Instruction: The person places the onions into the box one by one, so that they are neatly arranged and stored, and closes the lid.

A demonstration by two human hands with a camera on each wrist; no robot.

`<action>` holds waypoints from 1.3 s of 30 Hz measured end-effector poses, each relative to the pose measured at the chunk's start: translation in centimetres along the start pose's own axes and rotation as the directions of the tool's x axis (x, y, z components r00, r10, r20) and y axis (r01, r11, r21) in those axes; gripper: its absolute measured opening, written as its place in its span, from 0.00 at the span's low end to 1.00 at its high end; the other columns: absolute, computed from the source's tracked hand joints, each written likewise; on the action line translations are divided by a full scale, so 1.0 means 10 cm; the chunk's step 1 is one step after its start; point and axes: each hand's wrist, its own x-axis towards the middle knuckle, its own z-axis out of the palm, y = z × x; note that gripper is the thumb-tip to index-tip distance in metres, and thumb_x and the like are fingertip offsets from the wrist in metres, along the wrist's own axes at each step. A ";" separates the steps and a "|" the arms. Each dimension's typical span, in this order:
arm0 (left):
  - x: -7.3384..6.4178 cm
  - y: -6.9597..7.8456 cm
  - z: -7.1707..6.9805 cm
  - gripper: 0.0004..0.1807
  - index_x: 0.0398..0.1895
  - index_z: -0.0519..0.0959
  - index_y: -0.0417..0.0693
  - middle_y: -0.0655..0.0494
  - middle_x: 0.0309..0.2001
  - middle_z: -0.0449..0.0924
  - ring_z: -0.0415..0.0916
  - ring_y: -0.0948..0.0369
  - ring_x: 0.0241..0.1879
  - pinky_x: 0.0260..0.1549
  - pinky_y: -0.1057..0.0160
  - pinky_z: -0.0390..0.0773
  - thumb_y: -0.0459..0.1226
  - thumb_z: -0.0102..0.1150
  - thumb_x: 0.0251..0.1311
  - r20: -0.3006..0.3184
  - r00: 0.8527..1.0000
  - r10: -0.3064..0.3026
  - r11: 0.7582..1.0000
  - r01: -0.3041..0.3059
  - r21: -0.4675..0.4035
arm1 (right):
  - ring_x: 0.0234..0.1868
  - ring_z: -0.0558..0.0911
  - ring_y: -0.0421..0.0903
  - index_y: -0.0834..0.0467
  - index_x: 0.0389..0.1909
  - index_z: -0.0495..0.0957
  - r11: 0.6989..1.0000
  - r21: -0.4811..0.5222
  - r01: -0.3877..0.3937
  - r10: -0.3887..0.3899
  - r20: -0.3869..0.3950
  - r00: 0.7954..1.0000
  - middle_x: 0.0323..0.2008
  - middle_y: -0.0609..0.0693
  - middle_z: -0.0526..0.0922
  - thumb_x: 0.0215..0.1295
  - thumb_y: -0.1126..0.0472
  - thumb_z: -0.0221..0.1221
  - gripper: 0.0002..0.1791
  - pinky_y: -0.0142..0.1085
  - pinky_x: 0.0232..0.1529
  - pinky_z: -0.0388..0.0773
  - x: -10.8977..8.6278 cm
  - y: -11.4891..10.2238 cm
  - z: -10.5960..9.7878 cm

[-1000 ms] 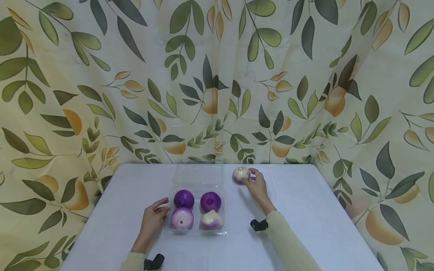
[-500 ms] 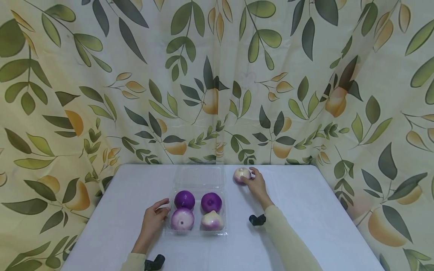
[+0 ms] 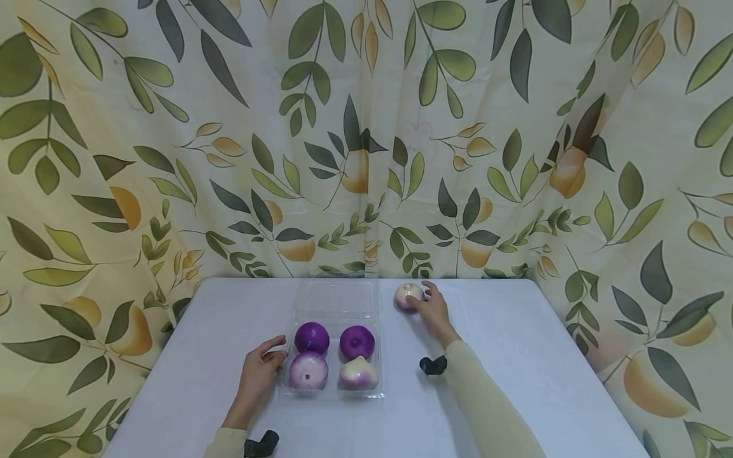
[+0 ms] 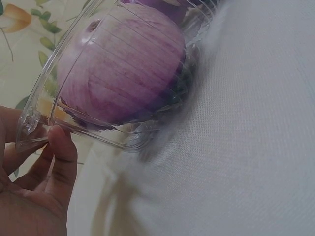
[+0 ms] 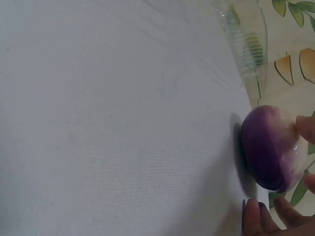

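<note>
A clear plastic clamshell box [image 3: 334, 394] stands on the table with its lid [image 3: 336, 299] folded back. Two dark purple onions [image 3: 357, 342] fill its rear compartments. In front are a pale purple onion [image 3: 308, 371] on the left and a whitish, pointed onion [image 3: 358, 373] on the right. My left hand [image 3: 259, 375] pinches the box's left rim between thumb and fingers, as the left wrist view shows close up. Beyond the box's right side, my right hand [image 3: 435, 316] holds a white-and-purple onion [image 5: 268, 147] at table level, thumb and forefinger around it.
A white cloth covers the table [image 3: 515, 356]. Behind its far edge hangs a leaf-and-fruit patterned curtain [image 3: 366, 159]. Black mounts [image 3: 433, 366] are strapped at both wrists.
The right forearm has shifted slightly to the left and its fingertips have risen a little at the onion. The left hand and the box stay put, apart from a slight camera shift.
</note>
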 end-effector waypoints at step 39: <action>-0.01 0.01 0.01 0.23 0.61 0.75 0.35 0.38 0.56 0.78 0.78 0.62 0.32 0.25 0.70 0.78 0.25 0.58 0.61 -0.005 1.000 0.005 1.000 -0.005 0.003 | 0.69 0.66 0.63 0.58 0.69 0.61 1.000 -0.002 0.009 -0.009 0.030 0.999 0.69 0.67 0.65 0.59 0.57 0.65 0.38 0.55 0.71 0.60 -0.01 -0.07 0.08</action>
